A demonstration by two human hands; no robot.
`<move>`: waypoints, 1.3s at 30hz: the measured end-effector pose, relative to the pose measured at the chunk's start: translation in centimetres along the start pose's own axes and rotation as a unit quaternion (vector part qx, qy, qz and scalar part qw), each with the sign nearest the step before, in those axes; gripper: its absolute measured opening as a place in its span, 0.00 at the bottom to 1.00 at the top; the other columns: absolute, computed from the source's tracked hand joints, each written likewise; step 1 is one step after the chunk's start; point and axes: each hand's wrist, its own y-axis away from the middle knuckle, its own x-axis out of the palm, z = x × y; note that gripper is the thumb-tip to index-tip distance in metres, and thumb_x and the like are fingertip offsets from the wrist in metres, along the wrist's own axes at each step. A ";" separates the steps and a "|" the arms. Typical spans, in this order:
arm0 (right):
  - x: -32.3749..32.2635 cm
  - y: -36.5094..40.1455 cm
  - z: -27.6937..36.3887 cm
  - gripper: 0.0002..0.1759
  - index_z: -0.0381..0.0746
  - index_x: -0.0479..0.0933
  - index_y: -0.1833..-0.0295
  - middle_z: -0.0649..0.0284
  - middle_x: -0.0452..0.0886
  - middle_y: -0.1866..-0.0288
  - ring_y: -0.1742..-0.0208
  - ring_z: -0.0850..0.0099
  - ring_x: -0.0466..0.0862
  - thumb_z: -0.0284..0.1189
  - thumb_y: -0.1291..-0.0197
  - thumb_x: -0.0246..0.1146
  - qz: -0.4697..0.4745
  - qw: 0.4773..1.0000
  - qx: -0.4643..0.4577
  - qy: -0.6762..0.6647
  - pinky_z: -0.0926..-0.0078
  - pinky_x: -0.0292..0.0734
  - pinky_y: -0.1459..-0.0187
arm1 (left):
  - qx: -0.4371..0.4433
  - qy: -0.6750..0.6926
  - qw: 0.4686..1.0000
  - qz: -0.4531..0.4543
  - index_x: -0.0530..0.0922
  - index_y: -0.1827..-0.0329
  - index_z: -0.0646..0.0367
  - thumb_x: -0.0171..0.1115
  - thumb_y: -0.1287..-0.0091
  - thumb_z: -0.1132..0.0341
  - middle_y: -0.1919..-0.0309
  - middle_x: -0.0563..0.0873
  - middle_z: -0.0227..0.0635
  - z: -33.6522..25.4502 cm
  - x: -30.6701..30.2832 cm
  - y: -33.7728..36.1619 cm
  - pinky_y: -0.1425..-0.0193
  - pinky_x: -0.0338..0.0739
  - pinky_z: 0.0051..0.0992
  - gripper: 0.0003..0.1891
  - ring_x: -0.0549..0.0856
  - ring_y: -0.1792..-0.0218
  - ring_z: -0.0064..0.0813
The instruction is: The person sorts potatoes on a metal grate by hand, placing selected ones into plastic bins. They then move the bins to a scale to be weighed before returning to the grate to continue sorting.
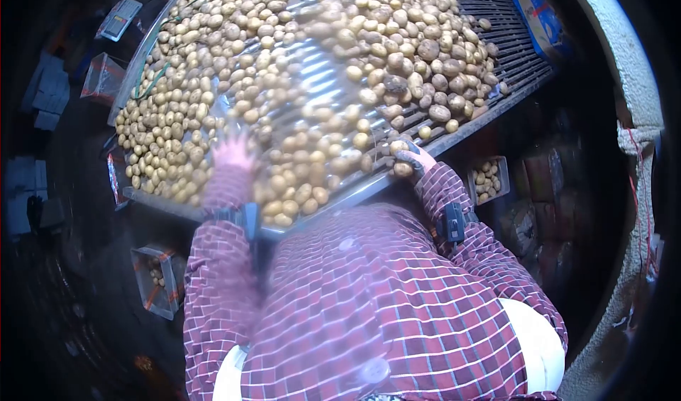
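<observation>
Many potatoes (177, 124) cover a wide sorting table whose slatted metal surface (319, 67) shows through the middle. My left hand (234, 152) is over the potatoes at the left of centre; it is blurred, but its fingers look spread, and I see nothing held in it. At the table's near right edge, my right hand (420, 160), in what looks like a dark glove, curls around two potatoes (403, 168). Part of its fingers is hidden by them. Some potatoes in the middle are smeared by motion.
A metal rim (355, 194) runs along the table's near side. Below it stand a crate of potatoes (488, 179) on the right and a clear-sided crate (157, 280) on the left. Dark bars (507, 46) form the right side. A pale wall (631, 60) rises at far right.
</observation>
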 end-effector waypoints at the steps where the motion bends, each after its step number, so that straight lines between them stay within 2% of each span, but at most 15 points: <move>1: -0.4 0.0 -0.5 0.28 0.38 0.69 0.34 0.58 0.81 0.48 0.54 0.67 0.83 0.28 0.40 0.67 -0.013 1.000 0.000 -0.018 0.69 0.82 0.56 | -0.046 -0.001 0.998 -0.032 0.58 0.21 0.43 0.57 0.29 0.48 0.19 0.52 0.40 0.2 0.0 -1.3 0.19 0.46 0.52 0.35 0.50 0.19 0.45; 4: -1.7 0.1 -2.0 0.23 0.36 0.74 0.37 0.59 0.82 0.46 0.47 0.69 0.83 0.25 0.38 0.65 -0.050 0.997 -0.011 -0.055 0.73 0.79 0.47 | -0.061 0.182 0.968 -0.163 0.65 0.24 0.49 0.62 0.31 0.58 0.27 0.66 0.47 0.3 1.0 -2.6 0.27 0.65 0.40 0.32 0.67 0.28 0.44; 6: -1.1 -0.4 -2.9 0.21 0.36 0.74 0.38 0.59 0.81 0.46 0.46 0.70 0.82 0.24 0.36 0.63 -0.057 0.996 -0.027 -0.057 0.75 0.79 0.44 | 0.032 0.571 0.814 -0.102 0.71 0.29 0.52 0.63 0.33 0.64 0.32 0.73 0.47 -1.4 3.8 -1.8 0.29 0.69 0.35 0.27 0.73 0.32 0.42; 9: 2.4 -1.0 -2.6 0.27 0.40 0.71 0.32 0.55 0.77 0.38 0.38 0.64 0.79 0.30 0.37 0.65 -0.015 0.971 -0.061 0.229 0.67 0.78 0.41 | 0.167 0.741 0.627 0.173 0.71 0.31 0.52 0.56 0.28 0.58 0.35 0.76 0.43 -5.9 2.5 4.8 0.34 0.74 0.41 0.23 0.77 0.36 0.40; 10: 8.5 0.5 -0.2 0.33 0.35 0.69 0.31 0.55 0.78 0.38 0.40 0.63 0.80 0.35 0.38 0.69 -0.051 0.984 0.030 0.169 0.67 0.80 0.45 | 0.235 0.697 0.661 0.147 0.69 0.30 0.53 0.54 0.26 0.58 0.35 0.75 0.43 -6.8 4.1 5.7 0.36 0.76 0.41 0.23 0.78 0.37 0.40; 12: 9.6 -0.3 -1.9 0.32 0.38 0.69 0.30 0.53 0.75 0.35 0.35 0.61 0.76 0.36 0.38 0.68 0.087 0.899 -0.132 0.409 0.66 0.77 0.40 | 0.317 0.584 0.746 0.037 0.68 0.31 0.57 0.54 0.25 0.62 0.36 0.76 0.43 -8.3 6.4 7.2 0.39 0.80 0.38 0.21 0.79 0.38 0.38; 14: 10.5 -1.1 -2.1 0.31 0.42 0.71 0.31 0.50 0.73 0.33 0.31 0.57 0.72 0.36 0.39 0.67 0.135 0.806 -0.192 0.543 0.64 0.72 0.34 | 0.231 0.692 0.681 0.063 0.68 0.32 0.61 0.57 0.27 0.68 0.38 0.76 0.43 -7.6 6.6 8.4 0.40 0.83 0.33 0.21 0.80 0.40 0.36; 15: 10.4 -2.4 -1.0 0.29 0.44 0.72 0.32 0.50 0.73 0.33 0.31 0.56 0.72 0.36 0.39 0.66 0.096 0.795 -0.175 0.573 0.63 0.71 0.33 | 0.118 0.831 0.519 0.160 0.66 0.32 0.62 0.59 0.28 0.69 0.39 0.76 0.44 -6.8 4.4 9.6 0.41 0.84 0.32 0.23 0.80 0.40 0.37; 18: 10.8 -5.7 3.4 0.25 0.46 0.77 0.37 0.50 0.74 0.35 0.32 0.54 0.72 0.33 0.42 0.64 -0.102 0.809 -0.130 0.565 0.59 0.69 0.32 | -0.077 0.895 0.396 0.189 0.66 0.32 0.62 0.56 0.30 0.61 0.41 0.76 0.46 -5.9 0.6 12.8 0.45 0.85 0.36 0.26 0.80 0.42 0.42; 21: 9.9 -10.1 4.5 0.24 0.49 0.78 0.38 0.53 0.77 0.41 0.36 0.55 0.75 0.34 0.42 0.65 -0.048 0.595 -0.181 0.781 0.58 0.71 0.34 | -0.186 0.898 0.351 0.189 0.71 0.33 0.53 0.41 0.31 0.30 0.42 0.77 0.42 -4.6 2.6 13.3 0.43 0.79 0.52 0.38 0.79 0.42 0.46; 24: 9.7 -12.9 5.1 0.22 0.53 0.78 0.39 0.57 0.80 0.46 0.39 0.57 0.77 0.40 0.40 0.63 0.020 0.489 -0.132 0.862 0.56 0.73 0.38 | -0.231 0.922 0.274 0.147 0.72 0.34 0.54 0.40 0.30 0.30 0.43 0.78 0.42 -4.6 0.9 14.8 0.44 0.80 0.49 0.38 0.79 0.43 0.46; 30: 16.2 -13.0 3.6 0.20 0.50 0.82 0.45 0.56 0.82 0.46 0.43 0.57 0.82 0.42 0.44 0.67 -0.031 0.556 -0.138 0.819 0.57 0.75 0.40 | -0.208 0.901 0.377 0.054 0.73 0.35 0.52 0.40 0.30 0.31 0.41 0.79 0.42 -2.1 3.8 15.9 0.47 0.82 0.50 0.37 0.82 0.47 0.48; 34: 17.2 -14.4 2.6 0.20 0.46 0.82 0.45 0.54 0.85 0.49 0.47 0.57 0.85 0.43 0.39 0.63 0.025 0.567 -0.078 0.820 0.59 0.79 0.43 | -0.173 0.936 0.302 0.051 0.69 0.31 0.52 0.43 0.28 0.37 0.37 0.75 0.44 -1.6 3.8 17.3 0.44 0.81 0.48 0.33 0.80 0.43 0.50; 36: 17.0 -13.3 2.1 0.21 0.47 0.80 0.45 0.52 0.84 0.49 0.48 0.55 0.84 0.42 0.43 0.67 -0.023 0.613 -0.204 0.763 0.60 0.80 0.45 | -0.140 0.950 0.277 0.049 0.67 0.30 0.52 0.45 0.28 0.39 0.35 0.73 0.45 -1.7 4.2 17.8 0.42 0.80 0.47 0.32 0.78 0.40 0.51; 39: 21.9 -9.3 1.7 0.25 0.46 0.78 0.38 0.50 0.82 0.43 0.41 0.54 0.81 0.44 0.38 0.65 0.125 0.776 -0.131 0.604 0.59 0.75 0.38 | -0.055 0.973 0.221 0.046 0.63 0.27 0.52 0.47 0.27 0.44 0.32 0.71 0.46 -0.8 4.9 18.5 0.40 0.79 0.46 0.31 0.77 0.37 0.52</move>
